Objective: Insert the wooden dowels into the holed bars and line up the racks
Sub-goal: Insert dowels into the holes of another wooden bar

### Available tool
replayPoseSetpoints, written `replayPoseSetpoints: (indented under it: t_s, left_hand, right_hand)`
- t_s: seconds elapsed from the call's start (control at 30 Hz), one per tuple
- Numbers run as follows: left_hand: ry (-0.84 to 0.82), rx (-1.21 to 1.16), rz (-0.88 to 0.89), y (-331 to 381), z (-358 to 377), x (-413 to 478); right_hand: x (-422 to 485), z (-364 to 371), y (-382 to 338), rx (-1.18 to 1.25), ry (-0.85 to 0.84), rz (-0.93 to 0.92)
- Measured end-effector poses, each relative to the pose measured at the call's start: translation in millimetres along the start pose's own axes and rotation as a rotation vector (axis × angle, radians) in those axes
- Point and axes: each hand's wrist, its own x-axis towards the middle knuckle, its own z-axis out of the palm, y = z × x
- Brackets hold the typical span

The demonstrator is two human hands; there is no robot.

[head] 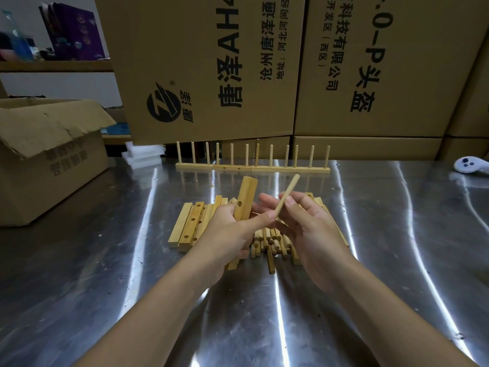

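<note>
My left hand [232, 231] grips a holed wooden bar [246, 200], tilted upward with one hole facing me. My right hand [304, 223] pinches a wooden dowel [287, 196] that slants up to the right, its lower end near the bar. Under my hands lie a stack of holed bars [190, 225] and a heap of loose dowels [272, 242]. At the back of the steel table [397, 234] several finished racks [252, 168] stand end to end in a row, dowels upright.
Big cardboard boxes [264, 67] wall off the back. An open torn carton [50, 152] sits at the left. White foam pieces [143, 153] lie behind the racks' left end. A white controller [471, 165] rests at the far right.
</note>
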Motion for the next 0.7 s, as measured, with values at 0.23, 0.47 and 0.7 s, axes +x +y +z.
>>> replayPoseSetpoints:
  t_s: [0.23,0.47,0.7]
  left_hand:
    - [0.004,0.019,0.015,2.7,0.2,-1.9]
    - [-0.044,-0.205,-0.01,4.8,-3.5,-0.7]
    - [-0.097,-0.364,-0.01,9.8,-5.8,1.1]
  right_hand:
    - [-1.7,-1.7,-2.3,-0.1,0.101,-0.007]
    - [-1.8,-4.9,-8.4,-0.007,0.214,0.019]
    - [-2.5,-6.7,-12.4,0.19,0.182,0.061]
